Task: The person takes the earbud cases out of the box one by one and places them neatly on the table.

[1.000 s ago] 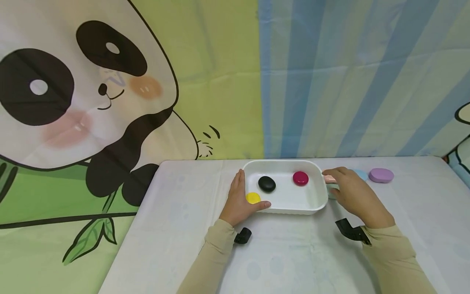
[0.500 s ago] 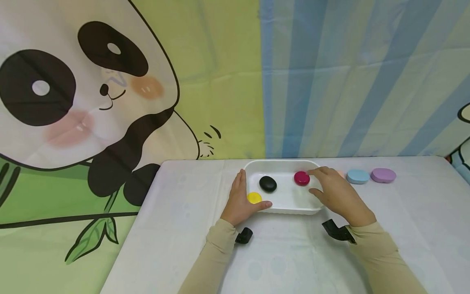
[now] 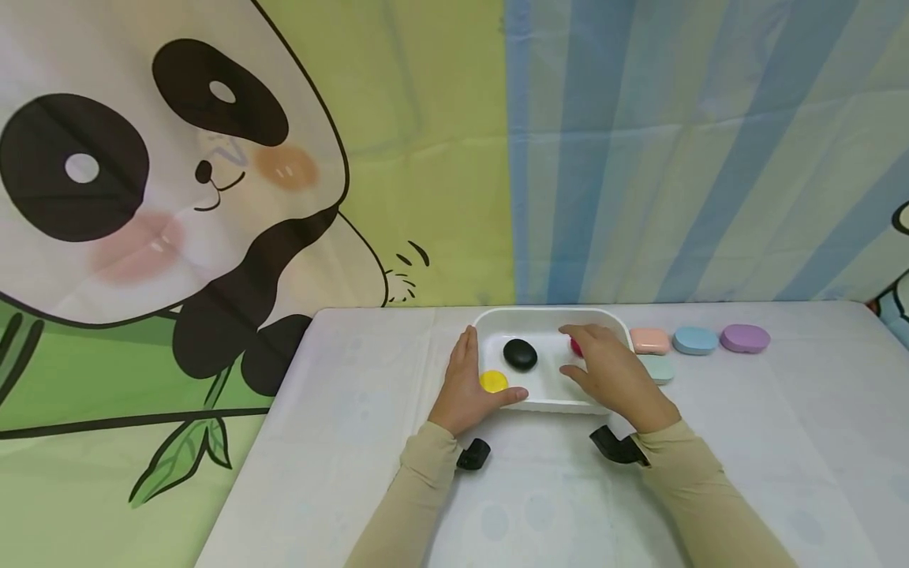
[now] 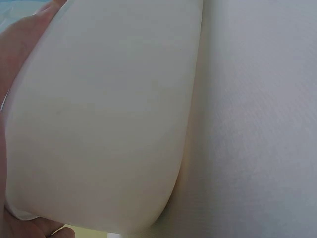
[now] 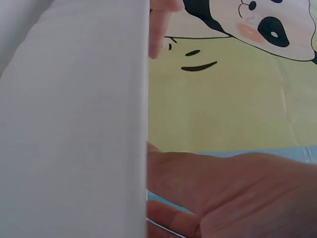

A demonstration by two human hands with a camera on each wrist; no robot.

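Note:
A white rectangular tray (image 3: 554, 407) stands at the back of the table. Inside it lie a black oval piece (image 3: 520, 355), a yellow round piece (image 3: 493, 382) and a red round piece (image 3: 576, 347). My left hand (image 3: 469, 386) holds the tray's left end, thumb along the front rim and fingers along the left side. The tray's outer wall (image 4: 109, 114) fills much of the left wrist view. My right hand (image 3: 616, 377) reaches in over the right rim, thumb and fingers apart, partly covering the red piece. In the right wrist view the tray wall (image 5: 74, 124) hides its fingertips.
Right of the tray sit a pink piece (image 3: 649, 341), a blue oval piece (image 3: 695, 340), a purple oval piece (image 3: 745, 338) and a mint piece (image 3: 657, 369). A white cloth covers the table (image 3: 525, 481). A printed panda curtain (image 3: 426, 158) hangs behind its back edge.
My right hand has moved left, from over the pink and mint pieces across the right rim to over the red piece. My left hand and the tray have stayed in place.

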